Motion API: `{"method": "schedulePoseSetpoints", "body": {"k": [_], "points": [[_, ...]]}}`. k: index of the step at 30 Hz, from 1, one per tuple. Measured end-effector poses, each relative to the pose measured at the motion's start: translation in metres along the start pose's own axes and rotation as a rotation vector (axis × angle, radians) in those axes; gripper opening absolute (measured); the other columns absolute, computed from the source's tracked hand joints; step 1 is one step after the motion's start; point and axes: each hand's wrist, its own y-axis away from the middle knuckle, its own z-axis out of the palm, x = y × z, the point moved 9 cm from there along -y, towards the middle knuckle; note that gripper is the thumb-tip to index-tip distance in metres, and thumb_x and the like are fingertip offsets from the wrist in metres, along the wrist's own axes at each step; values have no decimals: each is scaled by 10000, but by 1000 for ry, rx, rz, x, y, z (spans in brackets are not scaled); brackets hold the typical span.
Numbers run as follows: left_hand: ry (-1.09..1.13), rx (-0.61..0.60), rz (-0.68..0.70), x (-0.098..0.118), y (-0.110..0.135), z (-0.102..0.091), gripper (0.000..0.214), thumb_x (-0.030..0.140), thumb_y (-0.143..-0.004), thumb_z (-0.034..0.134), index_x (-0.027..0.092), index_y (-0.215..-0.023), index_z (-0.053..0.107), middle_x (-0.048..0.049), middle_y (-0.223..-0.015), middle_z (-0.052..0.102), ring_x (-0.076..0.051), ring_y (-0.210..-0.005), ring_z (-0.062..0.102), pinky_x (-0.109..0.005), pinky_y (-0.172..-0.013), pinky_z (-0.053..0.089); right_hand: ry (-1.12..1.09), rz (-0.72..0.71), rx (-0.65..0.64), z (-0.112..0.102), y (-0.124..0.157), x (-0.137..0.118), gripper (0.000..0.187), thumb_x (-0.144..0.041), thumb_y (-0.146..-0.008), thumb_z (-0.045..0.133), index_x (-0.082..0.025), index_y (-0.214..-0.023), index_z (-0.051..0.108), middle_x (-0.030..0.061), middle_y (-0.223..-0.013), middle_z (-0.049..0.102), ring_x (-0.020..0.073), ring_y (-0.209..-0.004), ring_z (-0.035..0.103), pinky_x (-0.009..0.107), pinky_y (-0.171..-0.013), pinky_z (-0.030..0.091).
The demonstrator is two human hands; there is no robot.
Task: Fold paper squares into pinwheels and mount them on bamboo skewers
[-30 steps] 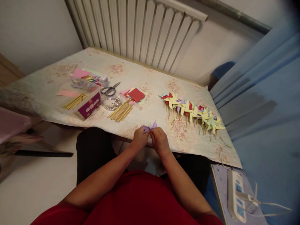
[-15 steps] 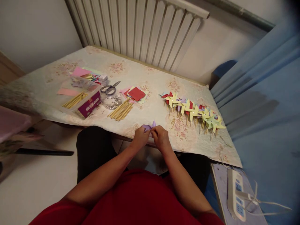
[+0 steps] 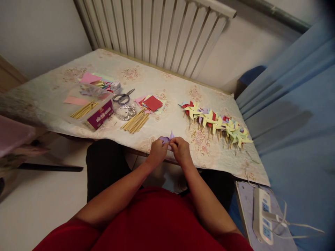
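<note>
At the table's front edge, a piece of purple paper [image 3: 171, 135] with bent, pointed flaps is held between my two hands. My left hand [image 3: 158, 150] is closed on its left side, and my right hand [image 3: 181, 150] pinches it from the right. Fingertips of both hands nearly meet and hide the middle of the paper. Ahead and to the left lies a bundle of thin wooden sticks [image 3: 135, 122]. Beyond it are a stack of coloured paper squares [image 3: 153, 104] and a clear dish of metal pins [image 3: 125, 113]. Finished paper pinwheels [image 3: 214, 122] on sticks lie in a row to the right.
Scissors [image 3: 123, 97] rest by the dish. A clear plastic box [image 3: 99, 116] with a purple label holds more sticks. Coloured paper scraps [image 3: 91, 78] lie behind it. A power strip [image 3: 262, 216] with cables sits at lower right, beside a blue curtain [image 3: 300, 122].
Both hands stay on the purple paper with only slight finger movement. The whole view has shifted very little.
</note>
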Motion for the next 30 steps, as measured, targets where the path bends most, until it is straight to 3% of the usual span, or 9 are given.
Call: {"method": "schedulePoseSetpoints", "body": {"k": [2, 4, 9, 11, 18, 23, 25, 27, 30], "points": [[-11, 4, 9, 0, 0, -1, 134, 189, -803, 492, 178, -731, 604, -13, -733, 613, -148, -715, 535, -266, -693, 391, -100, 151, 10, 4, 0, 14, 144, -203, -790, 516, -205, -656, 569, -7, -639, 584, 153, -615, 522, 268, -628, 411], [-25, -2, 13, -1, 1, 0, 149, 180, -803, 481, 176, -695, 583, -14, -716, 595, -148, -706, 522, -267, -687, 382, -120, 209, 16, 8, 2, 19, 149, -217, -784, 513, -207, -643, 558, -16, -613, 574, 151, -593, 506, 266, -610, 404], [-19, -17, 0, -3, 1, 0, 183, 180, -805, 475, 183, -636, 546, 3, -648, 554, -139, -662, 493, -260, -661, 368, 109, -90, 17, 6, 4, -10, 174, -185, -822, 464, -204, -683, 567, 44, -749, 586, 192, -752, 526, 314, -720, 414], [-19, -4, -3, -3, 1, -2, 181, 184, -807, 478, 185, -642, 554, 0, -655, 562, -143, -671, 498, -260, -667, 373, 114, -142, 4, 6, 4, -14, 174, -185, -830, 458, -201, -703, 575, 54, -770, 585, 195, -773, 527, 320, -739, 418], [-45, 2, 26, -1, 1, -2, 162, 176, -809, 469, 176, -709, 597, -21, -732, 604, -152, -718, 526, -268, -701, 389, -114, 229, -10, 15, 1, 22, 142, -205, -782, 499, -202, -651, 553, -17, -627, 561, 145, -606, 505, 266, -625, 412], [-73, 7, -4, -8, 0, -3, 177, 197, -816, 479, 179, -674, 583, -11, -664, 577, -149, -659, 505, -272, -657, 373, 106, -104, -34, 10, -1, -7, 146, -181, -817, 481, -198, -706, 575, 42, -774, 587, 181, -777, 527, 299, -750, 414], [-62, 10, 2, -8, -1, -3, 177, 203, -816, 483, 179, -665, 572, -9, -652, 569, -147, -651, 499, -272, -652, 369, 127, -157, -49, 11, 0, -11, 147, -181, -826, 477, -199, -723, 582, 50, -788, 586, 187, -792, 524, 307, -762, 412], [-44, 8, 18, -7, -1, -2, 171, 190, -812, 479, 177, -668, 571, -14, -676, 581, -146, -672, 508, -271, -669, 374, 66, -88, -23, 10, -2, -5, 150, -177, -815, 484, -202, -697, 573, 38, -771, 593, 179, -774, 531, 300, -754, 415], [-34, -4, 41, -5, -2, 0, 174, 173, -812, 463, 172, -682, 579, -25, -728, 603, -150, -716, 526, -274, -699, 382, -105, 188, -16, 15, -2, 21, 137, -189, -783, 509, -203, -654, 554, -5, -660, 578, 155, -652, 522, 273, -659, 416]]}}
